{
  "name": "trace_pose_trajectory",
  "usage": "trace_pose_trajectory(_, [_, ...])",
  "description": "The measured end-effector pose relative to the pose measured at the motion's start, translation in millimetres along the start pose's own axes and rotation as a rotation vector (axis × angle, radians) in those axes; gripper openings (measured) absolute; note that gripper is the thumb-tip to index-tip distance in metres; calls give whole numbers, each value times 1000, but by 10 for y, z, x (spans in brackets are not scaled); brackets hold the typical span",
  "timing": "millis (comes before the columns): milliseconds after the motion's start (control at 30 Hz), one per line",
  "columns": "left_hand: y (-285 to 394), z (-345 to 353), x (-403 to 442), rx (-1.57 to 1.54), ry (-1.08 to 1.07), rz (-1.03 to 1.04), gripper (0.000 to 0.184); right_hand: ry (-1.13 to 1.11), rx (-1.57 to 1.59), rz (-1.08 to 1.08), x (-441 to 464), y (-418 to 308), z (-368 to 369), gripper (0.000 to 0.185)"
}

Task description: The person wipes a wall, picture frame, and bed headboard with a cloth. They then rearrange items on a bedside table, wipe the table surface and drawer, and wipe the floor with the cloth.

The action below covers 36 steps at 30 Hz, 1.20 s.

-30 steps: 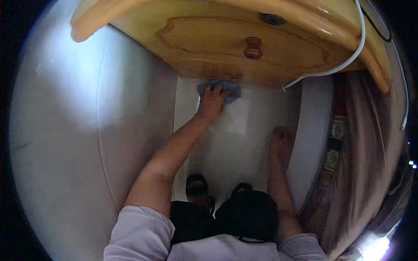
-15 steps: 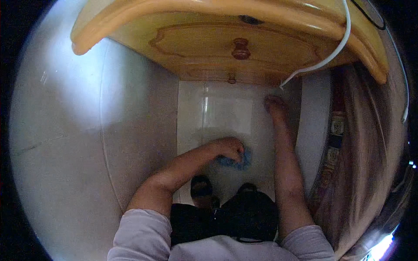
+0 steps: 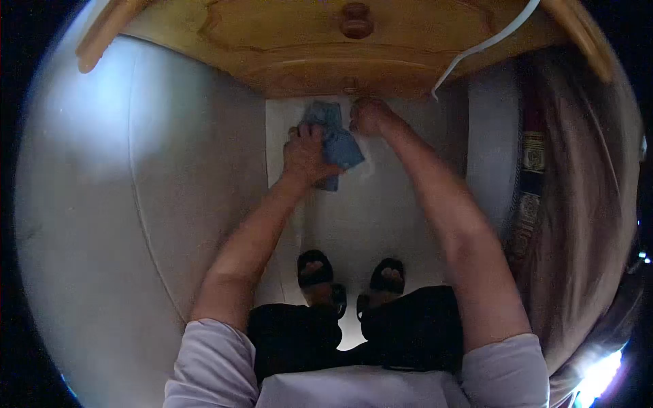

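Observation:
A crumpled, partly folded blue cloth [image 3: 345, 148] lies on the pale tiled floor close to the base of a wooden drawer unit [image 3: 309, 80]. My left hand [image 3: 304, 155] is on the cloth's left side, its fingers over the top and the thumb along the lower edge, gripping it. Just right of the cloth, near the foot of the unit, my right hand [image 3: 371, 117] is curled closed. Whatever might be inside its fingers is hidden from this angle.
A round wooden knob [image 3: 356, 20] sticks out from the drawer front above my hands. A white cable [image 3: 486, 49] hangs down at the right. Brown curtain fabric [image 3: 578, 204] drapes along the right side, and a tiled wall [image 3: 190, 170] stands at the left. My sandalled feet [image 3: 315, 268] are below.
My left hand has moved forward with the blue cloth, which now lies more spread out. My right hand has shifted left toward it. The view has tilted down, showing both feet.

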<state>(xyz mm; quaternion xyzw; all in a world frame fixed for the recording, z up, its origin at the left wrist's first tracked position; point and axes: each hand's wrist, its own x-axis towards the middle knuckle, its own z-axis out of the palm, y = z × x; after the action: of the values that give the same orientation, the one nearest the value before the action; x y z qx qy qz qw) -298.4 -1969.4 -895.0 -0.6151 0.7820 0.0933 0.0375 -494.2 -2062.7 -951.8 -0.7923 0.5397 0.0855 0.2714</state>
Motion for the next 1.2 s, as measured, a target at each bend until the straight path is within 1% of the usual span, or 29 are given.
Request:
trace_pose_trajectory(67, [85,13,-91,-64,-291,63,92,-88,-23,-1,-61,2,90,26])
trace_pose_trajectory(133, [104,238,-189,-223,-263,177,84,-109,-42,-21,34,122,77,26])
trace_pose_trajectory(200, [223,307,-261,-278,-475,330,76,-365,-240,-69,103,339,203,27])
trace_pose_trajectory(233, [358,444,-491,-265,-465,336,76,-347,-240,-66,-51,433,293,27])
trace_pose_trajectory(267, [237,479,-518,-292,-548,577,74,-288,-271,-84,75,405,237,28])
trace_pose_trajectory(300, [237,447,-347,-321,-642,811,72,-239,-292,-111,252,565,63,28])
trace_pose_trajectory(333, [236,454,-346,-328,-654,814,72,-219,-299,-124,281,675,101,29])
trace_pose_trajectory(367, [209,447,-317,-427,-640,791,73,-198,-306,-137,311,787,141,30])
trace_pose_trajectory(400, [148,427,-238,-520,-626,767,74,-64,241,-69,390,932,248,29])
trace_pose_trajectory(433, [72,395,-119,-609,-611,744,75,0,517,-12,365,921,303,30])
trace_pose_trajectory(467, [-61,281,-17,-722,-555,664,73,80,795,27,335,899,353,30])
trace_pose_trajectory(500, [-174,116,191,-832,-497,577,70,90,447,-109,304,823,184,29])
trace_pose_trajectory(533, [-267,-44,385,-798,-443,439,71,100,88,-246,332,794,-67,29])
trace_pose_trajectory(567, [-423,-119,450,-762,-380,304,72,97,-98,-311,350,770,-105,28])
trace_pose_trajectory(600, [-625,-113,599,-728,-296,301,72,107,-281,-379,371,752,-140,28])
trace_pose_trajectory(633, [-804,-112,709,-691,-212,296,72,143,-226,-376,456,787,-100,26])
trace_pose_trajectory(667, [-944,-59,755,-689,-213,292,72,180,-169,-376,564,810,-62,24])
trace_pose_trajectory(700, [-629,-503,830,-522,-163,212,71,228,-99,-389,363,1032,-505,21])
trace_pose_trajectory(733, [-759,-310,886,-373,-110,142,69,229,-98,-395,484,984,-445,21])
trace_pose_trajectory(767, [-748,-382,716,-220,-53,71,68,195,308,-121,279,784,-552,18])
trace_pose_trajectory(833, [-717,-341,621,-224,-17,70,66,68,1106,466,179,662,-576,11])
trace_pose_trajectory(867, [-681,-324,590,-234,20,78,64,55,1107,469,185,688,-554,11])
trace_pose_trajectory(900, [-639,-304,563,-245,55,88,62,46,1128,407,178,730,-534,10])
trace_pose_trajectory(967, [-801,-199,511,-265,14,56,62,43,1159,287,304,782,-326,14])
trace_pose_trajectory(1000, [-870,-74,493,-269,-14,27,62,43,1160,289,389,846,-146,14])
trace_pose_trajectory(1067, [-830,-93,524,-266,-39,11,61,212,382,-114,476,1075,3,14])
trace_pose_trajectory(1133, [-793,-93,459,-272,-205,-36,64,302,-9,-297,479,1228,177,15])
trace_pose_trajectory(1167, [-801,-115,422,-266,-281,-67,66,186,480,-149,447,1250,260,16])
trace_pose_trajectory(1200, [-749,-209,444,-236,-325,-85,69,119,727,-95,456,1174,172,17])
